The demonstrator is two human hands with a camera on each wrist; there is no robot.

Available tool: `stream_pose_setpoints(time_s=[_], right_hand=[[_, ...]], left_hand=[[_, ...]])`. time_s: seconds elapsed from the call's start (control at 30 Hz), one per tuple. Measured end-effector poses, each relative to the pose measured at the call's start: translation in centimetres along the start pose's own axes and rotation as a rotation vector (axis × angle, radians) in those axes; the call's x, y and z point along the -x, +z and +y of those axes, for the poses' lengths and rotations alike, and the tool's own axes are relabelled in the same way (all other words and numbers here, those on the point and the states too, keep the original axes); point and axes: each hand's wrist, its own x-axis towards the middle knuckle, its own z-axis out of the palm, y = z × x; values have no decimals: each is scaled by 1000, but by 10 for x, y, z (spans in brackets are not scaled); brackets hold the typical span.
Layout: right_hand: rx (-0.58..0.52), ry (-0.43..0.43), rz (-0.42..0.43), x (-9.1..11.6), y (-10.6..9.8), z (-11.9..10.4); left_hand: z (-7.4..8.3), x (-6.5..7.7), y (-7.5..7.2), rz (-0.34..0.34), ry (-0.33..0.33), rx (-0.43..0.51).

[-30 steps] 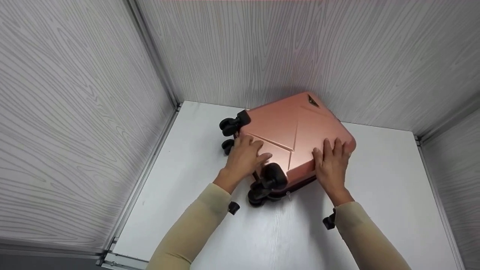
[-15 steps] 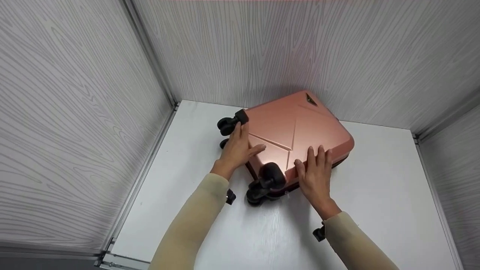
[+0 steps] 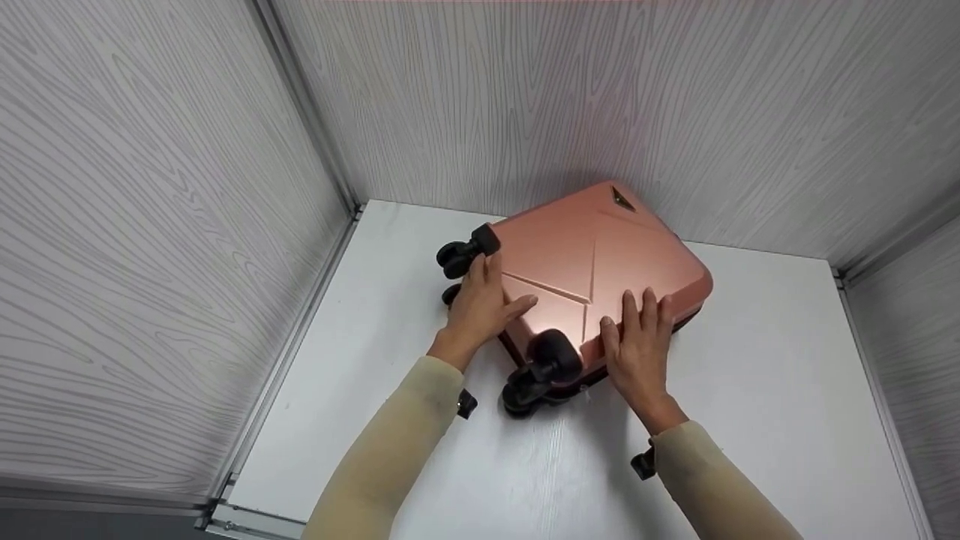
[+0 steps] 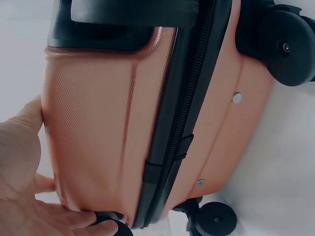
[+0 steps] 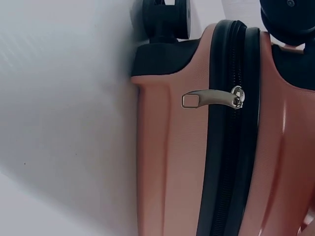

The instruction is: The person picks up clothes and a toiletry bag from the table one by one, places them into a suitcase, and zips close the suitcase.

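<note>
A rose-pink hard-shell suitcase (image 3: 551,251) lies flat on its side, black caster wheels (image 3: 553,356) pointing left and toward me. My left hand (image 3: 478,307) rests on its wheeled end between the wheel pairs, fingers extended and thumb on the upper shell. In the left wrist view, that hand's fingers (image 4: 74,219) reach along the shell's edge close to a wheel. My right hand (image 3: 639,352) touches the near long side, its straight fingers over the upper edge. A black zipper (image 5: 229,147) with a metal pull (image 5: 211,98) runs round the case's side in the right wrist view.
The suitcase lies on a white board (image 3: 780,375), its far corner close to the wood-grain back wall (image 3: 480,97). More grained panels stand on the left (image 3: 150,247) and right. Metal rails (image 3: 300,330) line the board's sides. A small black device sits at each wrist.
My left hand has slid toward the far wheel with its fingers straightening. My right hand has shifted left along the near edge, away from the right corner. The suitcase has hardly moved.
</note>
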Motion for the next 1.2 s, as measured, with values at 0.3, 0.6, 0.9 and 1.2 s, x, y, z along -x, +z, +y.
stream_pose_setpoints(time_s=[0.3,0.6,0.9,1.2], right_hand=[[-60,58,-147,-16,-10,27],[-76,76,-181,-32,-20,46],[-127,303,-198,-17,-27,2],[-97,262,-342,7,-26,-37]], left_hand=[[22,24,4,38,1,-157],[35,36,2,11,4,-206],[20,29,3,5,-15,-82],[16,29,5,-59,-31,-36]])
